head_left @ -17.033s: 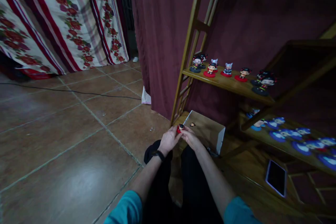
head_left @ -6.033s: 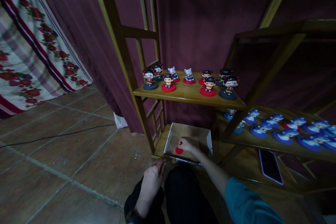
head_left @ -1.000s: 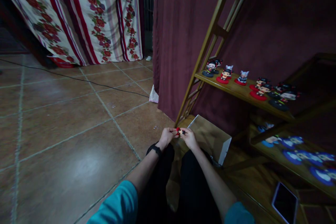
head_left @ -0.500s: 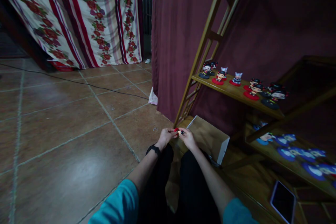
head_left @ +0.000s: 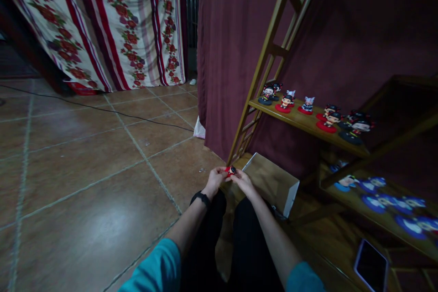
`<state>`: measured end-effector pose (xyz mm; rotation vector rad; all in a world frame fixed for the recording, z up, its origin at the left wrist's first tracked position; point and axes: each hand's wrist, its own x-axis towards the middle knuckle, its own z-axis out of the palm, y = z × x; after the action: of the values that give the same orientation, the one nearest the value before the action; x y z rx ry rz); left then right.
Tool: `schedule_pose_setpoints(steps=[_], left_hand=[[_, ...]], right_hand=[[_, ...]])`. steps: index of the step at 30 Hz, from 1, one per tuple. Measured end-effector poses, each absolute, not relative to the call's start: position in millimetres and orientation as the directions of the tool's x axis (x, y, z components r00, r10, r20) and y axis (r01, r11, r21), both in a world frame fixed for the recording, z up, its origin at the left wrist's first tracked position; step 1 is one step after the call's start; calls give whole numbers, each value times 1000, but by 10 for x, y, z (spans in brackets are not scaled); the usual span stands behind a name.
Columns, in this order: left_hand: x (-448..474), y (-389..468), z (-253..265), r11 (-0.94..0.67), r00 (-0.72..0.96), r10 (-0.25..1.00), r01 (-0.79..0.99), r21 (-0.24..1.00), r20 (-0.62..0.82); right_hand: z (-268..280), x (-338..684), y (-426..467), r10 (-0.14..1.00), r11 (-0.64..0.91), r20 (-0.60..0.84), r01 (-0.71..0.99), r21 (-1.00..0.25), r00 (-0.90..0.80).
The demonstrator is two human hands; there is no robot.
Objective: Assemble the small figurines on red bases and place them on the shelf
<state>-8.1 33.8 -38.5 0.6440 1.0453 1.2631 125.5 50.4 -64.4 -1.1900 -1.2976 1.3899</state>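
- Left hand (head_left: 215, 180) and right hand (head_left: 244, 182) pinched the red-based figurine (head_left: 232, 170) between closed fingertips — likely for steadiness.
- Box (head_left: 291, 197) sat near — seemingly for easy reach.

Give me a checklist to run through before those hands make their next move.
1. Left hand on the held figure: ok, fingers at its red base.
2. Right hand on it too: ok.
3. A hand free: not ok, both are occupied.
4. Held figure firmly fixed to the red base: cannot tell, too small to see.
5. Box open and near: ok, its inside shows, just beyond the right hand.
6. Phone away from the hands: ok, it lies apart at lower right.
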Motion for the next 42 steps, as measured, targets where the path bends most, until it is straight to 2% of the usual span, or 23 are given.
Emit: schedule_pose_setpoints(steps=[7,12,20,31,42], left_hand=[[-60,318,-340,280,16,952,-440,853,-304],[-48,315,-320,303,23,946,-420,855,-324],[-33,318,-298,300,3,947,-364,882,-321],[-27,317,-334,253,-41,957,-362,897,-286],[-14,326,-370,166,-65,978,-328,930,-197]], right_hand=[[-530,1223,486,980,-145,-115,-191,-971,-163],[-456,1266,451,967,-219,-183,-207,-954,-180],[-430,1305,432,945,-281,-210,-294,-913,-252],[-408,1293,435,938,-288,-209,-287,-913,-277],[-430,1271,386,961,-253,-206,-275,-928,-186]])
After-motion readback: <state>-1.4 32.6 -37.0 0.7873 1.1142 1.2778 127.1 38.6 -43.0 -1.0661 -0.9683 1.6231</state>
